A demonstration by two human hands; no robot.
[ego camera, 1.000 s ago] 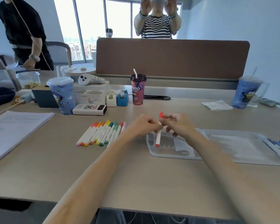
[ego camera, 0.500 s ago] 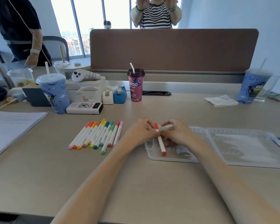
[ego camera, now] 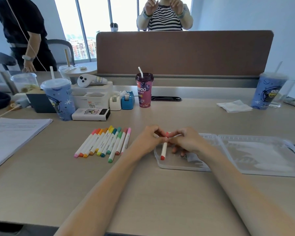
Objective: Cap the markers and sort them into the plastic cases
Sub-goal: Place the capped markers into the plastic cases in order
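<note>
Head view: one camera, looking down over both forearms onto the table (ego camera: 143, 193).
Left hand (ego camera: 149, 139): fingers curled, the tips pinching the far end of the red marker (ego camera: 164, 149).
Right hand (ego camera: 186, 141): thumb and forefinger also pinch that far end; the lower fingers curl beneath, over the case.
Red marker: white barrel with a red near tip. It slants from the meeting fingertips down toward the person. A bit of red shows between the fingertips at its far end. Whether a cap is fully seated there cannot be told.
Plastic case (ego camera: 177, 166): clear, lying open and flat, just under the hands. The marker's near tip hangs over its left half; contact cannot be told.
Row of markers (ego camera: 104, 143): capped, side by side on the table, left of the left hand and apart from it.
Behind: purple drink cup (ego camera: 144, 90), blue cup (ego camera: 60, 97), tape dispensers (ego camera: 122, 100), paper stack (ego camera: 12, 133) at far left.
</note>
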